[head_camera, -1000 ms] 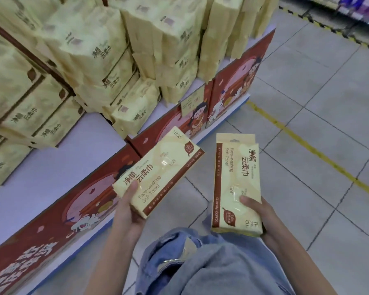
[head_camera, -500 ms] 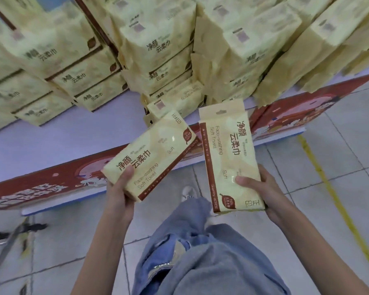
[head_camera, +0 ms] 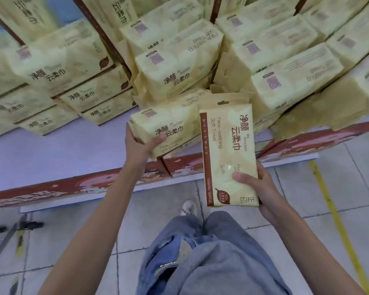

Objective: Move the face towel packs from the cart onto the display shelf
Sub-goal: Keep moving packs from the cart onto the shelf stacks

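I hold two cream-yellow face towel packs with brown trim. My left hand (head_camera: 140, 143) grips one pack (head_camera: 168, 128) by its near end, thumb on top, and holds it over the front edge of the display shelf (head_camera: 58, 150), against the stacked packs (head_camera: 175, 67). My right hand (head_camera: 258, 188) grips the second pack (head_camera: 228, 154) at its lower end and holds it upright in front of the shelf edge, label facing me.
The white shelf top has bare room at the left front, with pack stacks (head_camera: 77, 81) behind and a taller pile (head_camera: 296, 67) on the right. A red printed panel (head_camera: 200, 167) lines the shelf front. A metal frame with black wheels (head_camera: 19, 228) stands on the tiled floor at the left.
The view swung to face the shelf. My left hand carried its pack forward and up to the stack at the shelf edge. My right hand raised its pack a little.
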Available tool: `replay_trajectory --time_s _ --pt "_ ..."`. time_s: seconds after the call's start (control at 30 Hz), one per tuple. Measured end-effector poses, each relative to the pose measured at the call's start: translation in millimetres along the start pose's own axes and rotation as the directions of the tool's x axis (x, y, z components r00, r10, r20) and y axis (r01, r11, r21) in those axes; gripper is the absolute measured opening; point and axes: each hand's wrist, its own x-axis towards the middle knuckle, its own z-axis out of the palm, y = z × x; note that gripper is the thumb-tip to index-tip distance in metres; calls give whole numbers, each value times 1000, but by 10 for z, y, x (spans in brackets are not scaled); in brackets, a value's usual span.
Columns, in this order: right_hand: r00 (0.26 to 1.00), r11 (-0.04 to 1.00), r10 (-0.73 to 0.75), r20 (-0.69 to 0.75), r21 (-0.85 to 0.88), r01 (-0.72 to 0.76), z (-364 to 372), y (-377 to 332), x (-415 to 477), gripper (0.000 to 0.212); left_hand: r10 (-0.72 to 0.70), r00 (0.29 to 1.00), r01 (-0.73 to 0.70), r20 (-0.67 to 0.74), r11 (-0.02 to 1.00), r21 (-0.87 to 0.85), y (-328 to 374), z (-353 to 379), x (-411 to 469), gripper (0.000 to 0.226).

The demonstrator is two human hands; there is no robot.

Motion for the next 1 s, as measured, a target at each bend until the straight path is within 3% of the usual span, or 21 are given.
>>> replay_trajectory --time_s 0.23,0.37,0.53,0.77,0.87,0.93,1.0 --pt "999 997 30 34 -67 -28 -58 -87 111 80 176 983 -182 47 933 310 -138 236 258 83" --pt "998 996 -8 58 -86 13 -109 -138 95 72 176 984 -156 -13 898 411 -257 271 323 86" --pt "988 989 -48 149 -128 67 -49 -329 148 89 172 984 -134 -40 873 468 -294 290 378 76" --pt "937 935 -207 282 -224 274 277 -965 347 88 134 991 -100 -29 852 514 -327 294 306 75" --pt "860 787 -323 395 -393 476 479 -1401 427 99 98 993 -54 -59 856 514 -315 264 282 80" --pt "786 592 -380 488 -524 612 636 -1683 469 106 83 994 -38 -66 856 516 -302 229 275 83" --pt "689 330 -416 594 -607 722 811 -1897 510 105 83 995 -40 -57 840 541 -292 194 282 81"
